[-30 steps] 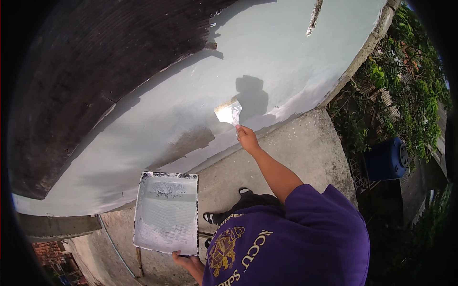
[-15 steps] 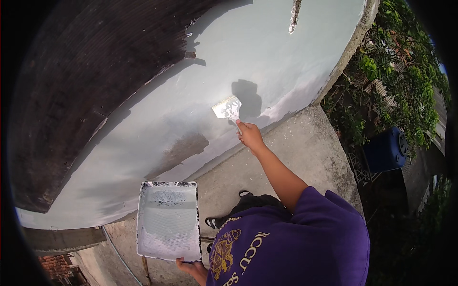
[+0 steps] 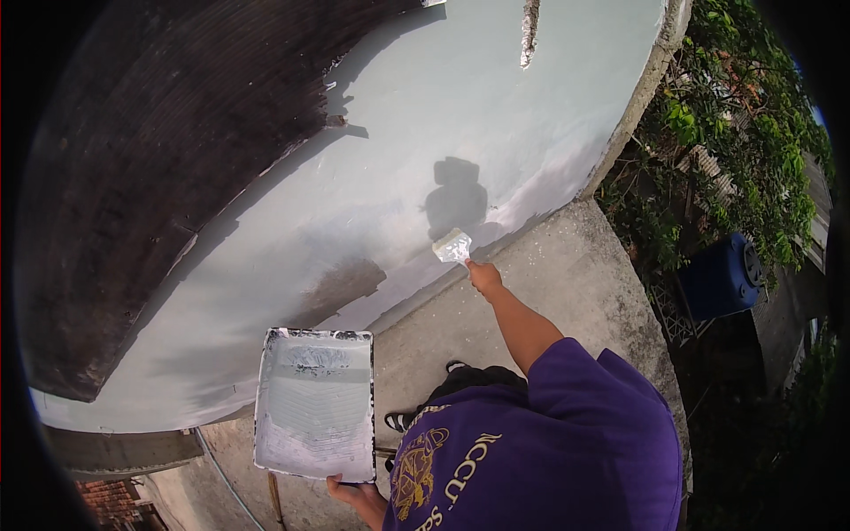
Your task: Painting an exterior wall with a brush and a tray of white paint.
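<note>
My right hand (image 3: 484, 277) is closed around the handle of a wide, paint-smeared paintbrush (image 3: 453, 247), whose bristles are at the lower part of a pale grey-white wall (image 3: 381, 181). Whether the bristles press on the surface I cannot tell. My left hand (image 3: 349, 492) grips the near edge of a rectangular paint tray (image 3: 329, 456), thumb over the rim and fingers hidden below. Dried paint coats the tray's ribbed slope, and wet-looking pale paint lies at its far end. A bare grey-brown patch (image 3: 343, 288) shows low on the wall.
A dark corrugated sheet (image 3: 177, 133) covers the upper left. Beneath me runs a concrete ledge (image 3: 567, 265), its edge dropping off at the right. Beyond it are a blue barrel (image 3: 722, 276) and leafy branches (image 3: 717, 133). A thin hose (image 3: 221, 473) lies at lower left.
My right hand has brought the paintbrush down and slightly right, toward the wall's foot. The left hand still holds the tray in nearly the same place.
</note>
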`<state>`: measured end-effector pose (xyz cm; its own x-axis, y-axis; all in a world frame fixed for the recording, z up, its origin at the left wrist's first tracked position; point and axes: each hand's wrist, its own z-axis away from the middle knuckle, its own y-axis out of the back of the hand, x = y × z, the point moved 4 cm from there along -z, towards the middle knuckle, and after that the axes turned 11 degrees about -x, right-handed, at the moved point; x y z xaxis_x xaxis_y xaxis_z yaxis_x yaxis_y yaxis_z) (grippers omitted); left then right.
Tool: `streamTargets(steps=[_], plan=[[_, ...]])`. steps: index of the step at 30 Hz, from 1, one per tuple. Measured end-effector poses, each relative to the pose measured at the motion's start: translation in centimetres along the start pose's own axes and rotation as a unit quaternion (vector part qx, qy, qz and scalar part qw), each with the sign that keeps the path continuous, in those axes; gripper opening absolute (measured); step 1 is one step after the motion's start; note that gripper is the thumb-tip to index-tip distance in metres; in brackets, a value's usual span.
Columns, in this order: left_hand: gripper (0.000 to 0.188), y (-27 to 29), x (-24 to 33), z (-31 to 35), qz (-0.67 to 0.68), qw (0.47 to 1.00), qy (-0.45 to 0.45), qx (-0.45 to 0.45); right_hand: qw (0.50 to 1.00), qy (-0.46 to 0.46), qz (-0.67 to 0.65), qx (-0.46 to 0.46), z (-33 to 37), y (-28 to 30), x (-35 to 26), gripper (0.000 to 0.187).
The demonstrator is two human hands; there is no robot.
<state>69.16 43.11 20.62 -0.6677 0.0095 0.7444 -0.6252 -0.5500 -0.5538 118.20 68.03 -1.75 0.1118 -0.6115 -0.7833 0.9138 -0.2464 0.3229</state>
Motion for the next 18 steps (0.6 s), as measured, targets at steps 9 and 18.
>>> streamTargets(steps=[9,18], plan=[[0.075,1.6,-0.1,-0.6,-0.016,1.000,0.004,0.001,0.985,0.096,0.079,0.119,-1.2,14.3,-11.5,0.048],[0.072,-0.2,-1.4,-1.8,-0.023,0.998,0.039,-0.042,0.936,0.213,-0.276,-0.044,7.4,18.4,-19.6,0.042]])
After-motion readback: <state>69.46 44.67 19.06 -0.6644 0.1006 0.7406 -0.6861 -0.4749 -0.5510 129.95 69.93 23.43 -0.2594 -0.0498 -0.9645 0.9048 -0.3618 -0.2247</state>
